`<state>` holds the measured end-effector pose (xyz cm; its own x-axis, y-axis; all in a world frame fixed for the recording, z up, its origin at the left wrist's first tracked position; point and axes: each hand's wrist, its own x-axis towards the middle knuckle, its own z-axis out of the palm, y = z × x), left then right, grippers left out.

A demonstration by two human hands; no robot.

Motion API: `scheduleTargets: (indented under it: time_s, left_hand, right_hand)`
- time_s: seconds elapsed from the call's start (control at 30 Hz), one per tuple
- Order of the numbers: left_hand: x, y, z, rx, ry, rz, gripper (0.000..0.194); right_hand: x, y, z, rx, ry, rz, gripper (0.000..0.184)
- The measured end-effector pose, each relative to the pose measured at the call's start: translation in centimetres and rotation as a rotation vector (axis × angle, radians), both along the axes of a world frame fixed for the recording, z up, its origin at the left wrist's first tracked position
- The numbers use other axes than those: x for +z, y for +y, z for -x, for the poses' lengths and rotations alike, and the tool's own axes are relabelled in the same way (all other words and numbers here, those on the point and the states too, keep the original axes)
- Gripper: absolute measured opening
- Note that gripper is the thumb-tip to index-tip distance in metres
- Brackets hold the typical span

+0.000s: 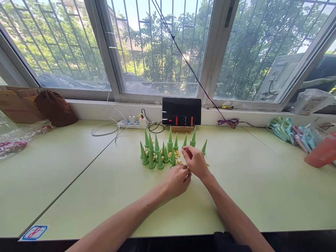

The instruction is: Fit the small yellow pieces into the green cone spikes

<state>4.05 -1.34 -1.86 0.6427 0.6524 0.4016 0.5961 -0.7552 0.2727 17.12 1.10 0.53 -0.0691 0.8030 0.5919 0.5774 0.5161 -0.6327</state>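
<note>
Several green cones [151, 154] with round bases stand upright in a cluster on the pale green table [105, 196]. Small yellow pieces [177, 154] are scattered among them. My left hand [178, 180] rests low at the front right of the cluster, its fingers curled close behind a short green cone [173, 161]. Just above and to the right, my right hand [196, 161] has its thumb and fingertips pinched together, close to the yellow pieces. Whatever either hand grips is hidden or too small to make out. A lone green cone [204, 147] stands to the right of my right hand.
Against the windowsill leans a dark tablet [181, 105], with a phone [182, 120] showing a timer before it. A power strip [128, 123] with cables lies left of these. A brown bag [54, 106] stands far left; plastic-wrapped items [286, 129] lie far right.
</note>
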Motion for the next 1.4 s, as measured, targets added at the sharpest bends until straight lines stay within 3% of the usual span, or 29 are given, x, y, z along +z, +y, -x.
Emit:
scheduleTargets:
  time_s: [0.17,0.57,0.87,1.1,1.4]
  left_hand:
    - [0.1,0.0,-0.1,-0.013,-0.017,0.018,0.025]
    - [0.4,0.1,0.2,0.152,0.016,0.006,0.025]
    - [0.7,0.1,0.1,0.244,0.015,0.017,0.031]
    - [0.9,-0.4,0.1,0.167,-0.035,0.041,0.030]
    - [0.9,-0.7,0.1,0.110,-0.088,0.056,0.030]
  right_hand:
    - [-0.1,0.1,-0.1,-0.028,-0.010,-0.010,0.019]
    - [-0.4,0.6,-0.5,-0.045,-0.025,-0.026,0.020]
    - [0.0,1.2,-2.5,-0.317,0.045,-0.088,0.022]
    - [-0.5,2.4,-4.5,-0.582,0.051,-0.183,0.025]
    - [-1.9,3.1,-5.2,-0.578,-0.158,-0.046,0.045]
